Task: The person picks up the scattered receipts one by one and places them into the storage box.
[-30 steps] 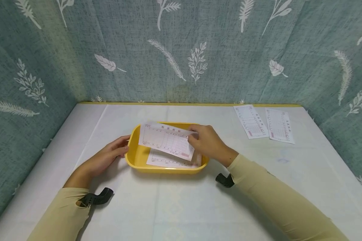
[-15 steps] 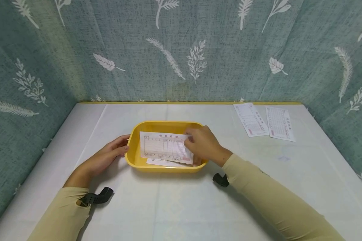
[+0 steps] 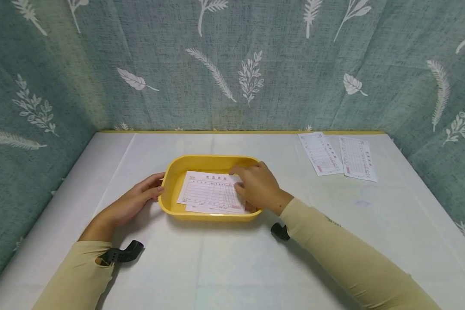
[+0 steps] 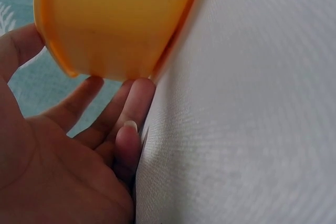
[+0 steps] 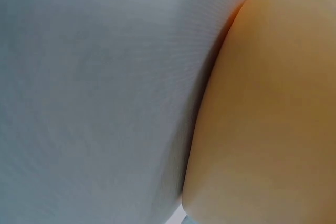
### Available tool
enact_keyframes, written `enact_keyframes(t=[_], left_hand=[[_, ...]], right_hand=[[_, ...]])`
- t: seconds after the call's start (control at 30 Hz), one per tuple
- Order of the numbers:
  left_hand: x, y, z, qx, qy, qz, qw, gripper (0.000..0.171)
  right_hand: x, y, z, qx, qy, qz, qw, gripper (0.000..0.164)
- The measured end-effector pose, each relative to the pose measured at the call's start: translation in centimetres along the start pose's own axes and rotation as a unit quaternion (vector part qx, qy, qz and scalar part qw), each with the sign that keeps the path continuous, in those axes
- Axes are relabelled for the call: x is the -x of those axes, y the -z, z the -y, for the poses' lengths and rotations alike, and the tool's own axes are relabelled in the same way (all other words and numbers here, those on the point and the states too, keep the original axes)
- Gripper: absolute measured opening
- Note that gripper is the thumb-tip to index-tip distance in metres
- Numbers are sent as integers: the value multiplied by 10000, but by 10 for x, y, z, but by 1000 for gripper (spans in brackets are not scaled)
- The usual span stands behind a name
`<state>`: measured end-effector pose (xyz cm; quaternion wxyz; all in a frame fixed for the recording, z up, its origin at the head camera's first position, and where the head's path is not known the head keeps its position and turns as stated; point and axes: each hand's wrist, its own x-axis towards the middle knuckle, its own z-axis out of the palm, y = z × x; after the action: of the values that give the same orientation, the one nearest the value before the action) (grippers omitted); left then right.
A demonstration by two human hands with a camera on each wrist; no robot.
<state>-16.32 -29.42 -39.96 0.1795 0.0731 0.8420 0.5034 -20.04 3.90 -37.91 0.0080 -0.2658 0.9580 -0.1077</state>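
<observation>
A yellow plastic tray [image 3: 209,218] sits on the table with printed paper receipts in it. The upper receipt [image 3: 207,191] lies over another receipt [image 3: 213,209], whose lower edge shows. My right hand [image 3: 257,185] reaches over the tray's right end, thumb and index finger apart at the upper receipt's right side; its other fingers are mostly hidden. My left hand [image 3: 137,199] rests at the tray's left end. In the left wrist view, its fingertips [image 4: 139,95] touch the outer wall of the tray. The right wrist view holds only the tray's outer wall [image 5: 262,119] and tabletop.
Two more receipts, one slanted [image 3: 320,153] and one at its right [image 3: 358,158], lie at the table's back right. A green leaf-patterned cloth [image 3: 170,86] hangs behind the white-covered table [image 3: 224,258]. Black curved mounts [image 3: 133,249] stick out from both sleeves.
The upper receipt, earlier held raised and tilted by my right hand, has come down flat into the tray. The right fingers have parted from it. My left hand stays at the tray's left end.
</observation>
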Motion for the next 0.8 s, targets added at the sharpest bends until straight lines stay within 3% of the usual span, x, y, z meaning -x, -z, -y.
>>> enact_keyframes(t=[0.57,0.8], left_hand=[[-3,-1,3,-215,151,-19,9997,61],[-3,-1,4,-156,162,-10,9997,62]], right_hand=[[0,-1,2,154,-45,187,9997,41],[2,0,2,203,-26,73,9998,40]])
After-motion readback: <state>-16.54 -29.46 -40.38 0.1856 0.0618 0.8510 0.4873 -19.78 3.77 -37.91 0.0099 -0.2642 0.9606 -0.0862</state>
